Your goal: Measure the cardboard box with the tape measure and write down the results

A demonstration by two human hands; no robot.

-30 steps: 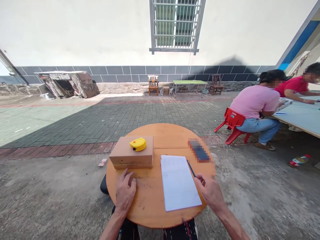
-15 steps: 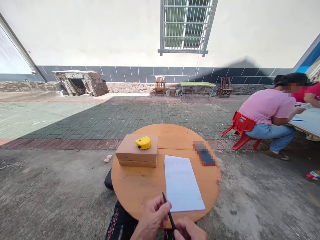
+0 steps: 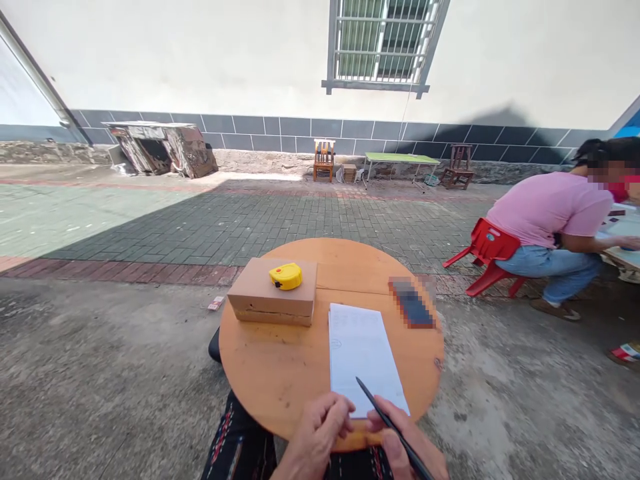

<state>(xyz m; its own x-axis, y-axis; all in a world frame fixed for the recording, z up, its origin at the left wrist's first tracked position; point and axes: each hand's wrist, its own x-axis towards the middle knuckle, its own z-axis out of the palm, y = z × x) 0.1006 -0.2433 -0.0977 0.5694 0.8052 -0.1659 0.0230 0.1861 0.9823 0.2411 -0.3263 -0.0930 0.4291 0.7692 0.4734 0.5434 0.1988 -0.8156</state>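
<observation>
A slim black pen (image 3: 369, 395) slants up and to the left, its upper end over the paper. My right hand (image 3: 417, 443) is closed around the pen's lower part. Just left of it is my left hand (image 3: 320, 427), its fingers curled together with nothing visible in them, by the lower edge of the paper. The white stack of paper (image 3: 363, 357) lies on the round wooden table (image 3: 270, 373) and bears faint marks along its top and left side. Part of the stack's bottom edge is hidden by my hands.
A cardboard box (image 3: 273, 309) stands on the table's left with a yellow tape measure (image 3: 287, 276) on top. A blurred phone-like object (image 3: 413, 303) lies at the right. Beyond, a person in a pink shirt (image 3: 545, 207) sits on a red chair (image 3: 493, 243).
The pen has left my left hand and is now in my right hand, which has come up over the table edge. The seated person's arm has lowered to the far table.
</observation>
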